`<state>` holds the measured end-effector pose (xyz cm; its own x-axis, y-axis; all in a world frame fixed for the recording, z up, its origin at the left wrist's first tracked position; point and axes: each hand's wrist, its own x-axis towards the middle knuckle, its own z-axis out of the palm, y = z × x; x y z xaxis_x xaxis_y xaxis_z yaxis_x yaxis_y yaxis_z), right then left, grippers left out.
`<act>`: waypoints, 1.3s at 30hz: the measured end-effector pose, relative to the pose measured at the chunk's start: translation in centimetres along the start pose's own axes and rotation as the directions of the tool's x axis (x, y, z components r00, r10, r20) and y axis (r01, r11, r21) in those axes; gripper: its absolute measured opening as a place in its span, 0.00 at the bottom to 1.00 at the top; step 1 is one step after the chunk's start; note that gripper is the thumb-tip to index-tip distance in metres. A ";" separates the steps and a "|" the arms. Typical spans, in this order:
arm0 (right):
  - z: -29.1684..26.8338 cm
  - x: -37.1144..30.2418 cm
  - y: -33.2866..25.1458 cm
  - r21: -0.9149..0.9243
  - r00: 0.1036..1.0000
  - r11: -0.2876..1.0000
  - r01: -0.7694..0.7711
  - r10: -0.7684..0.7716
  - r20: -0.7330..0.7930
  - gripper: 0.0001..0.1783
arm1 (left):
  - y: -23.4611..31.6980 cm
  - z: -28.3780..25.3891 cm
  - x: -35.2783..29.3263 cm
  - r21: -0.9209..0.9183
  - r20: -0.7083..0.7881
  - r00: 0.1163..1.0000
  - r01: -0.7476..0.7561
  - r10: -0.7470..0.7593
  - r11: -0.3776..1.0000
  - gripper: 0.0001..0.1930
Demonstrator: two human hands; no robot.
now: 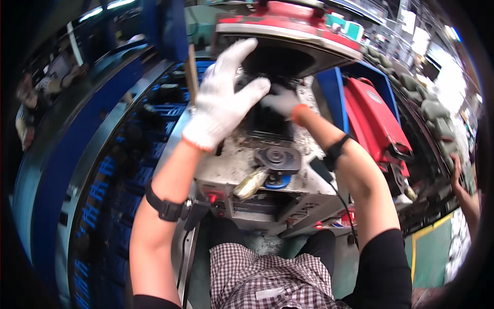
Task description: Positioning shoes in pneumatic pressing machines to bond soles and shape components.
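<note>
My left hand [220, 98], in a white knit glove with an orange cuff, is raised in front of the lifted red machine head [288, 23]. Its fingers and thumb are spread, with nothing between them. Similarly gloved, my right hand [282, 101] reaches under that head, over a dark plate [272, 123] on the worn white worktop [229, 154]. Motion smears its fingers, so any hold is unclear. Closer to me sit a dark metal piece with a round hub [277, 155] and a crumpled yellowish bundle [250, 184].
On the left runs a conveyor [110, 170] with blue pieces, beside a blue rail [77, 118]. A red cover [373, 116] stands in a blue bin [333, 95] at right. Beyond are several green shoe-like items [437, 113] and another person's hand [457, 172].
</note>
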<state>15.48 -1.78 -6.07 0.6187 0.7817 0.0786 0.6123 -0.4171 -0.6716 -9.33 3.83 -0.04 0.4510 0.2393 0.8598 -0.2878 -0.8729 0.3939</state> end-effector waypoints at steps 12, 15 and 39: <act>4.0 -19.9 -9.2 0.787 0.786 0.603 0.128 -0.546 0.290 0.46 | 4.2 -2.0 -16.5 -0.957 0.243 0.611 0.021 -0.754 -0.291 0.23; 3.4 -21.9 -10.3 0.667 0.718 0.733 0.131 -0.534 0.446 0.47 | 5.5 -7.2 -19.6 -0.996 0.072 0.548 -0.005 -0.833 -0.089 0.23; -1.9 -20.7 1.3 0.664 0.960 0.698 0.269 -0.139 -0.243 0.33 | -7.9 -33.5 -38.9 0.294 -0.938 0.229 0.924 -0.260 -0.245 0.47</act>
<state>4.39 -19.38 -7.22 0.6284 0.6960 0.3474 0.2666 0.2269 -0.9367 -52.84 15.67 -25.75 -0.6143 0.6804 0.3997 0.7354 0.3099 0.6027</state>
